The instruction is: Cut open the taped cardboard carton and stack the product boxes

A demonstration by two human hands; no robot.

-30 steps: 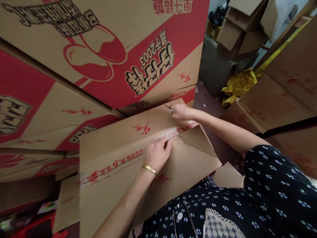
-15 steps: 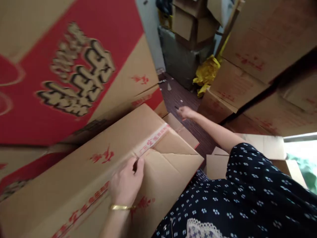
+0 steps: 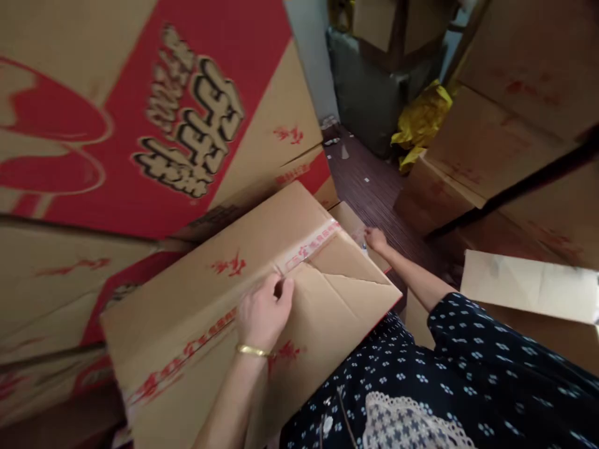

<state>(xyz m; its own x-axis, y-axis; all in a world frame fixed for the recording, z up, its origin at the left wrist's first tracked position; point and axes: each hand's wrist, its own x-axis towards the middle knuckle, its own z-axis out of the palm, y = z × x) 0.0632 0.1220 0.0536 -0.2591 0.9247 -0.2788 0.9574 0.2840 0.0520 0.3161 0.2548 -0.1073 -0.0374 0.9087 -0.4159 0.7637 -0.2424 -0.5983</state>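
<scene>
A large brown carton (image 3: 299, 218) lies tilted before me, with red-printed packing tape (image 3: 318, 240) along its seam. One of its flaps (image 3: 349, 265) is creased near the corner. My left hand (image 3: 264, 312), with a gold bracelet at the wrist, rests on the carton, fingers curled and thumb pinching at the tape's puckered part. Past the carton's far right edge, my right hand (image 3: 375, 239) is closed beside a lower carton (image 3: 349, 218). Something small and pale shows by its fingers, too blurred to name.
Big red-and-brown cartons (image 3: 262, 106) are stacked on the left. More brown cartons (image 3: 496, 137) rise on the right. An open carton (image 3: 528, 284) stands by my right elbow. Yellow plastic (image 3: 423, 118) and a grey bulky block (image 3: 374, 93) are at the back.
My right hand has come nearer, from over the floor to beside the lower carton. The left hand stays pinched at the seam. The view has shifted, so the cartons sit further right.
</scene>
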